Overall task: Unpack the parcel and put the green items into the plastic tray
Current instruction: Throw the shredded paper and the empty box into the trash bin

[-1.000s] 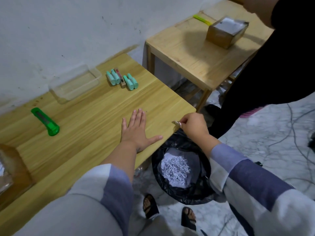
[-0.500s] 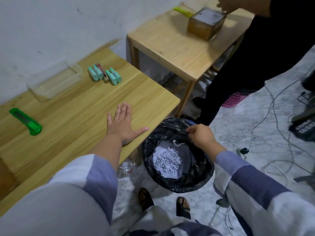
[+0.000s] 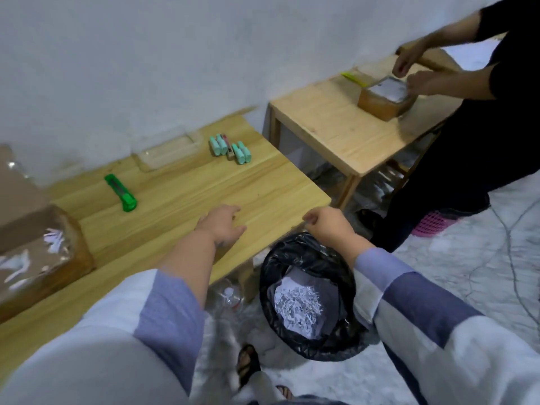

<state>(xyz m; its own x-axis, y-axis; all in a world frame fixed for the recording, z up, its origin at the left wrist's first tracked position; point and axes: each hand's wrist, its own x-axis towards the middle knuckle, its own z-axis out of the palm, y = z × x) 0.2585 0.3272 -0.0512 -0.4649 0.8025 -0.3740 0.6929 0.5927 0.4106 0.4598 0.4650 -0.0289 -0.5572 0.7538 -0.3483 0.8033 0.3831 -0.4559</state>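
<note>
Clear plastic makes up the tray [image 3: 168, 152], which sits at the back of the near wooden table [image 3: 263, 185] against the wall; nothing shows inside it. Just beside it to the right lie the green items [image 3: 230, 148], four mint-coloured capped pieces side by side with a darker, narrower piece between them, all on the bare tabletop and outside the tray. A bright green utility knife [image 3: 121, 192] lies nearer the front, well apart from them.

At the left edge stands the parcel [image 3: 38, 252], a brown cardboard box under glossy clear tape; its inside cannot be seen.

The left hand [image 3: 222, 226] is over the table near its front edge, fingers loosely bent and slightly apart, holding nothing; motion blur hides whether it touches the wood. The right hand [image 3: 327, 225] hangs past the table's corner, above the black bin bag [image 3: 292, 258], fingers curled in; whether they pinch anything I cannot tell. The bag is open on the floor and holds a heap of white shredded paper [image 3: 298, 302].

On a second wooden table [image 3: 336, 127] to the right, another person in black has both hands at an open cardboard box [image 3: 382, 100] with white filling at its top.
</note>
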